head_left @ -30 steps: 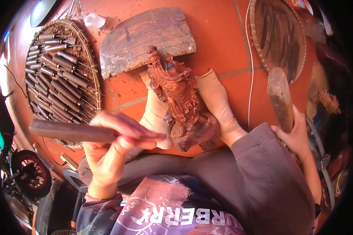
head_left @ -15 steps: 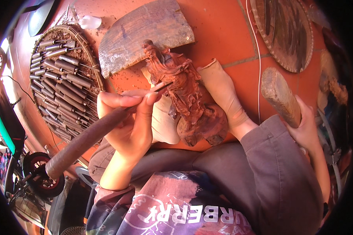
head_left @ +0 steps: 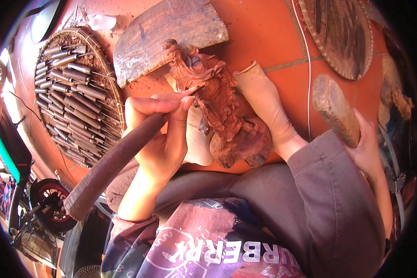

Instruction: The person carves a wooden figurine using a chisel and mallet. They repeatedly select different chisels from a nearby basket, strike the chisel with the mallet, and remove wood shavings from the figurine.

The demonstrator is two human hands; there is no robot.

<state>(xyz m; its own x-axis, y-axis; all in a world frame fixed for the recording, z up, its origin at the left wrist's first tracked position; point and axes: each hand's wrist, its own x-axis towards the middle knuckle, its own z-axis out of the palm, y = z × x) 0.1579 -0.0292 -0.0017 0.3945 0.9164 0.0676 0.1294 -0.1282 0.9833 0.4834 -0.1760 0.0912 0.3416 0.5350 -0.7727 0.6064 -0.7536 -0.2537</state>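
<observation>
A reddish-brown carved wooden figure (head_left: 222, 109) lies on the orange tiled floor, braced between my two socked feet (head_left: 264, 99). My left hand (head_left: 164, 134) grips a long wooden-handled chisel (head_left: 111, 167), its tip set against the upper part of the figure. The handle slants down to the lower left. My right hand (head_left: 368, 150) holds a thick wooden mallet (head_left: 334, 109) off to the right, clear of the carving.
A round woven tray (head_left: 109, 99) with several wooden-handled chisels lies at the left. A curved wooden slab (head_left: 164, 34) sits behind the figure. A round carved wooden panel (head_left: 340, 34) lies at the upper right. A white cord (head_left: 308, 69) crosses the floor. A wheeled machine (head_left: 51, 211) stands lower left.
My left hand swung the chisel from lying level to slanted, and brought its tip onto the figure. The mallet in my right hand stayed at the right.
</observation>
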